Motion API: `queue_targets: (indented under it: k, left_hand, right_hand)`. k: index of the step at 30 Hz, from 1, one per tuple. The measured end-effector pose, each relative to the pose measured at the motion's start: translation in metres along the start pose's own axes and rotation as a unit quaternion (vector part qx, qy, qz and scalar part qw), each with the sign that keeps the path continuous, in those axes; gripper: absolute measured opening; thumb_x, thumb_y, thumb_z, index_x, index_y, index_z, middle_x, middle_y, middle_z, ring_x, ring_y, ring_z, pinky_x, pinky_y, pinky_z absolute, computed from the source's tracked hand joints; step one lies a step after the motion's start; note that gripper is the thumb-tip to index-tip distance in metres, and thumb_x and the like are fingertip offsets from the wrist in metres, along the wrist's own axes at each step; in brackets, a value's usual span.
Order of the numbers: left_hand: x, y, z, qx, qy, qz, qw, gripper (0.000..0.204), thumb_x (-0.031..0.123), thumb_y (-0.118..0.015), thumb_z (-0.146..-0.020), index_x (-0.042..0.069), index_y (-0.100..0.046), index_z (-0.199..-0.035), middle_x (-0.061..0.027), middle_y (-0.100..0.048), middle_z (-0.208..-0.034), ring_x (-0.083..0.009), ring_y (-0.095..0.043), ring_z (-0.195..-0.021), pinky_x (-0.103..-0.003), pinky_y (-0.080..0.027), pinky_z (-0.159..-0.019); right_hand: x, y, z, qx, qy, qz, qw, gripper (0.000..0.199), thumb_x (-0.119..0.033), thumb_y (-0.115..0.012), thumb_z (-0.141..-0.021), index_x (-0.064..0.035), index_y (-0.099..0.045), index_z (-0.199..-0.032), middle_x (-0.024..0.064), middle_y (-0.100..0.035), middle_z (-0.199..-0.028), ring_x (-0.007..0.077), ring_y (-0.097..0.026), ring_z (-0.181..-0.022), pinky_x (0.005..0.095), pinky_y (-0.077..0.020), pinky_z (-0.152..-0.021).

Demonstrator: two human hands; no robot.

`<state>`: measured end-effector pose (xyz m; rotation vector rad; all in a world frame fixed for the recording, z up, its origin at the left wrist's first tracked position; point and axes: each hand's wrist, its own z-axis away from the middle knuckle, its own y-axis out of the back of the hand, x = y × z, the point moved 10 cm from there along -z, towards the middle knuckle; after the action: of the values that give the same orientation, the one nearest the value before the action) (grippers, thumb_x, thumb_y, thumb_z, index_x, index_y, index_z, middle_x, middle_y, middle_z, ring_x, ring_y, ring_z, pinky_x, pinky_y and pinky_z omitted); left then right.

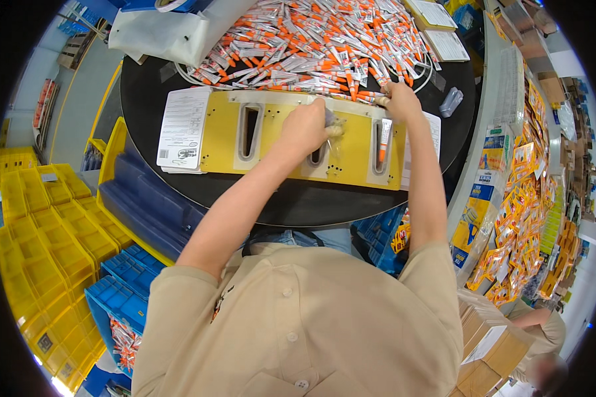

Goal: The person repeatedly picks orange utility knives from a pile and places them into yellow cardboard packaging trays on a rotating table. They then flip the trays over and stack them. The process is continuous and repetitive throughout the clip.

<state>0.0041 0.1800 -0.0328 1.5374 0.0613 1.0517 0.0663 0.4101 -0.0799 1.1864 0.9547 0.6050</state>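
Note:
A yellow slotted fixture board [220, 147] lies across the near part of the round black table. Over its middle slot is my left hand [306, 127], fingers pinched together, with clear plastic showing at the covered fingertips; what they hold cannot be made out. In the right slot rests a white tube with an orange cap [383, 140], cap end toward me. My right hand [402, 103] reaches past the board's far right edge, its fingertips closed at an orange-capped tube [366, 98] on the near side of a large pile of such tubes [298, 43].
Printed sheets [182, 132] lie left of the board, and a clear plastic piece [451, 102] lies right of it. Yellow bins [53, 245] and blue crates [129, 278] stand at left. Orange packages [510, 238] cover the right bench; cartons [487, 337] and another person are lower right.

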Motion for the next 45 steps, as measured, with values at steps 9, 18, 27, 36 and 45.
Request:
queue_targets:
  k: [9,18,27,36,45]
  left_hand:
    - [-0.051,0.032,0.027,0.047,0.019,0.135,0.99,0.052,0.031,-0.077,-0.076,-0.003,-0.05,-0.106,-0.0183,-0.066,-0.084,-0.0328,-0.065,-0.08,-0.04,-0.051,-0.074]
    - [-0.109,0.074,0.034,0.03,0.053,0.119,0.991,0.041,0.016,-0.073,-0.076,-0.002,-0.057,-0.108,-0.0226,-0.066,-0.092,-0.0408,-0.063,-0.089,-0.044,-0.051,-0.077]
    - [-0.109,0.083,0.024,0.007,0.067,-0.127,0.99,0.058,0.049,-0.078,-0.07,0.005,-0.059,-0.103,-0.0125,-0.069,-0.089,-0.0338,-0.066,-0.085,-0.043,-0.052,-0.07]
    - [-0.124,0.122,0.015,0.036,0.117,-0.166,0.979,0.062,0.053,-0.077,-0.072,0.005,-0.06,-0.108,-0.0138,-0.068,-0.096,-0.0298,-0.066,-0.092,-0.04,-0.05,-0.076]
    - [-0.152,0.081,-0.144,0.05,0.126,-0.178,0.975,0.042,0.037,-0.075,-0.076,0.006,-0.069,-0.103,-0.0145,-0.071,-0.096,-0.0325,-0.067,-0.088,-0.043,-0.051,-0.081]
  right_hand:
    - [-0.069,0.076,0.023,0.039,0.116,-0.245,0.962,0.023,-0.023,-0.068,-0.088,-0.01,-0.07,-0.107,0.0114,-0.069,-0.095,0.0239,-0.066,-0.086,0.0346,-0.0498,-0.076]
    - [-0.176,0.013,0.084,0.044,0.233,-0.069,0.969,0.051,-0.03,-0.08,-0.072,-0.0136,-0.063,-0.117,0.0123,-0.055,-0.128,0.0317,-0.047,-0.121,0.0456,-0.0378,-0.103]
    - [-0.093,0.004,0.137,0.11,0.033,0.115,0.987,0.063,-0.043,-0.049,-0.095,-0.0027,-0.04,-0.143,0.0176,-0.036,-0.15,0.0357,-0.033,-0.138,0.0508,-0.0165,-0.116]
    - [-0.133,0.016,0.133,0.109,0.204,-0.015,0.973,0.057,-0.007,-0.057,-0.083,-0.0102,-0.047,-0.139,0.0187,-0.041,-0.143,0.0344,-0.044,-0.129,0.0453,-0.0358,-0.108]
    - [-0.174,0.014,0.148,-0.007,0.386,-0.033,0.922,0.049,-0.008,-0.061,-0.084,-0.0123,-0.052,-0.132,0.0136,-0.047,-0.139,0.0337,-0.044,-0.13,0.0411,-0.0377,-0.109]
